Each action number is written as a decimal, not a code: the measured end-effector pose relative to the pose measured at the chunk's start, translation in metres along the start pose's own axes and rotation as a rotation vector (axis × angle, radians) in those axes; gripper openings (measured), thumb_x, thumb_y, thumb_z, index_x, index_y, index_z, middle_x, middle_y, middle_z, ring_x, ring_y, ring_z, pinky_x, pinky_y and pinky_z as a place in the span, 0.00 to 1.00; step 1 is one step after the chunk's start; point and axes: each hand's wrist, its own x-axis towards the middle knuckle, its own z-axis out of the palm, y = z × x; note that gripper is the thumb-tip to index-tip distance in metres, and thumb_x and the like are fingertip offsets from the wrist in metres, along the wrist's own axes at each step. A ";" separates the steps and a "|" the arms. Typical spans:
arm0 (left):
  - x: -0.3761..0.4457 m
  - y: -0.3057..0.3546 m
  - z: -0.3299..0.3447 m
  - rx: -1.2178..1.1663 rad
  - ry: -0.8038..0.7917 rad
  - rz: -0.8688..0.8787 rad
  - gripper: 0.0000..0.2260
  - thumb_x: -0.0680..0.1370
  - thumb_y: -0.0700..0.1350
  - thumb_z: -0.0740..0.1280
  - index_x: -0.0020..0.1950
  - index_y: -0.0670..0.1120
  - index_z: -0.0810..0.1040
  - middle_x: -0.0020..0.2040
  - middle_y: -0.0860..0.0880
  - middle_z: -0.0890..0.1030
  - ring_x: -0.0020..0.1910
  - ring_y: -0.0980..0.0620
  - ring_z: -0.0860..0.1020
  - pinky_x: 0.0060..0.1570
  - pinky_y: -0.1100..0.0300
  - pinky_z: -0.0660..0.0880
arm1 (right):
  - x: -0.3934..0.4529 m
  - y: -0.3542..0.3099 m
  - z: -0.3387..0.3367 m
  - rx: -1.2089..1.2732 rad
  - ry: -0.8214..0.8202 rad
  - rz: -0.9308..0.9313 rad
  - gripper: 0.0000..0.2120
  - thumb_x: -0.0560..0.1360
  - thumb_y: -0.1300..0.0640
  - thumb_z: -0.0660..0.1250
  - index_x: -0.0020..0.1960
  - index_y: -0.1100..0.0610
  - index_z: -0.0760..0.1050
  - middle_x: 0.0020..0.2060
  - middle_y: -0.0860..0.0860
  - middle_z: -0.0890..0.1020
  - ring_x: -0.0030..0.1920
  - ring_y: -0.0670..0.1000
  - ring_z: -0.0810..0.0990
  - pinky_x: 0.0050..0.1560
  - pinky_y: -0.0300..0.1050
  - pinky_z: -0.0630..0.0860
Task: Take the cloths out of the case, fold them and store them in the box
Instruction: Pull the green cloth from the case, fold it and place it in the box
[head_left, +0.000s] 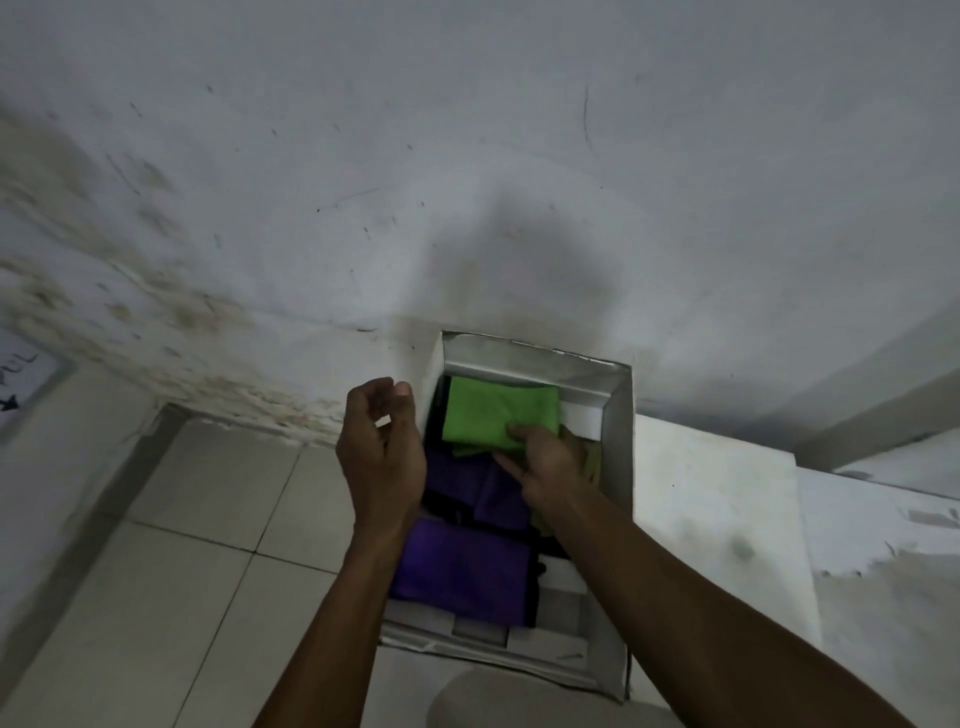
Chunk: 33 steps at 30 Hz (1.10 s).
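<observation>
A white cardboard box (618, 467) stands on the floor against the wall. Inside it a folded green cloth (493, 413) lies at the far end, with purple cloths (462, 566) nearer me and a darker purple one (467, 480) in the middle. My right hand (545, 462) reaches into the box, fingers resting on the green cloth's near edge; whether it grips the cloth is unclear. My left hand (382, 452) hovers above the box's left wall, fingers curled and apart, holding nothing. An olive cloth (589, 462) shows partly behind my right hand.
A stained white wall (467, 182) rises right behind the box. Pale floor tiles (182, 571) spread to the left. A white raised ledge (727, 493) borders the box on the right. My knee (519, 696) shows at the bottom edge.
</observation>
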 end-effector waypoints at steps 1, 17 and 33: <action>0.000 0.000 0.000 0.005 -0.002 0.001 0.06 0.79 0.45 0.64 0.54 0.46 0.76 0.47 0.54 0.79 0.45 0.68 0.76 0.42 0.69 0.74 | 0.001 0.001 0.001 -0.023 0.036 -0.036 0.23 0.72 0.72 0.69 0.65 0.61 0.70 0.58 0.60 0.77 0.55 0.60 0.79 0.44 0.52 0.81; 0.001 0.002 0.001 0.055 -0.057 0.033 0.06 0.77 0.40 0.67 0.53 0.44 0.77 0.43 0.60 0.78 0.42 0.70 0.76 0.39 0.77 0.71 | 0.003 0.013 0.021 -0.024 0.229 -0.160 0.21 0.69 0.69 0.72 0.60 0.58 0.72 0.45 0.54 0.77 0.39 0.53 0.77 0.36 0.51 0.82; -0.001 0.006 -0.001 0.081 -0.085 0.033 0.08 0.75 0.41 0.69 0.53 0.44 0.77 0.44 0.58 0.79 0.43 0.65 0.78 0.38 0.77 0.72 | -0.022 0.007 0.044 0.292 0.180 0.182 0.26 0.73 0.71 0.67 0.69 0.61 0.66 0.67 0.62 0.69 0.63 0.62 0.73 0.58 0.56 0.77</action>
